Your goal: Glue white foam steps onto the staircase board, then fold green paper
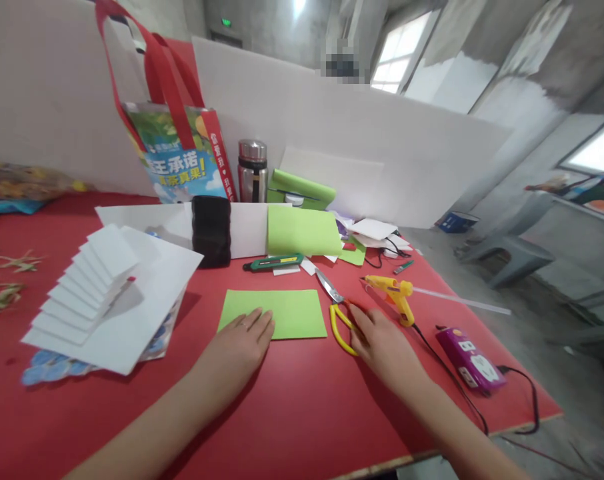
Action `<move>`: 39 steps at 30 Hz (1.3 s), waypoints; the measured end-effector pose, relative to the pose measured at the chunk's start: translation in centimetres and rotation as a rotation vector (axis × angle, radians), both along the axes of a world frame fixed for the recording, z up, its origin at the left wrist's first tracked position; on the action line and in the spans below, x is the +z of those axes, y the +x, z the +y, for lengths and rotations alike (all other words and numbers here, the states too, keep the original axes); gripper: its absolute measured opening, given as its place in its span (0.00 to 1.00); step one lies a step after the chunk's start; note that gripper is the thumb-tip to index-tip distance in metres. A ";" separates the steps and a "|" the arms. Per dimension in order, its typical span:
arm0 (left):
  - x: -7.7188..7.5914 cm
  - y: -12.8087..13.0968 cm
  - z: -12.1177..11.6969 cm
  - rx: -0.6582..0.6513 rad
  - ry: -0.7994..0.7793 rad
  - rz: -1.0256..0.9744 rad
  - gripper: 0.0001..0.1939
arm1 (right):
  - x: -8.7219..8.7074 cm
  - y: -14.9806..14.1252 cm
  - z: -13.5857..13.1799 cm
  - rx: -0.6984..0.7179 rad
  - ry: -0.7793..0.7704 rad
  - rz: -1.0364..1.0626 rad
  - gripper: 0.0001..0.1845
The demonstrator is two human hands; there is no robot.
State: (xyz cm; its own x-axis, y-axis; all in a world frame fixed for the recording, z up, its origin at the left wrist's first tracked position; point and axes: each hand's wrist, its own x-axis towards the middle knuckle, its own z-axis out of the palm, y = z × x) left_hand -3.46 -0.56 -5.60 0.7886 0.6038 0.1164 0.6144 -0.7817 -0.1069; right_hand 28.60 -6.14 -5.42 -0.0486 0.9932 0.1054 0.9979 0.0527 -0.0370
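Observation:
Flat on a rectangle of light green card (298, 313) lies my left hand (245, 343), its fingers stretched over the left part of the sheet. My right hand (382, 343) grips the handle of a pair of scissors (336, 325) just right of the card. The scissors have yellow handle loops, with some red by my fingers, and their metal blades point away from me to the upper left. Behind the card lies a green utility knife (277, 263). A yellow hot glue gun (389, 288), with a clear glue stick in its back, rests beyond my right hand.
Stacked white cards (147, 300) lie at left. Behind stand a black object (211, 230), folded green paper (305, 230), a steel flask (253, 173) and a shopping bag (177, 167). At right, a purple power box (469, 360) with cables sits near the red table's (302, 413) edge.

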 end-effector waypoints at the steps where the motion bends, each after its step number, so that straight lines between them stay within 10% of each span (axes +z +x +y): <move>1: -0.1 0.6 0.4 -0.016 -0.006 0.005 0.27 | -0.2 0.9 -0.4 0.007 0.022 0.001 0.25; 7: -0.3 3.0 0.8 -0.082 0.039 0.029 0.28 | 1.0 2.0 -0.3 0.024 0.106 -0.088 0.19; 13: -0.8 2.2 0.6 -0.140 0.136 -0.227 0.20 | 3.8 -6.3 2.7 0.465 0.062 0.149 0.07; 17: -0.3 1.9 1.3 -0.108 0.054 -0.401 0.13 | 2.7 -9.7 4.5 0.520 -0.008 0.138 0.05; 27: 0.2 0.5 2.9 -0.041 -0.257 -0.630 0.14 | 0.0 -7.0 5.4 0.589 0.204 0.215 0.10; 39: 1.0 -0.2 3.4 0.249 -0.648 -0.720 0.08 | -0.6 -6.9 6.3 0.497 0.027 0.642 0.07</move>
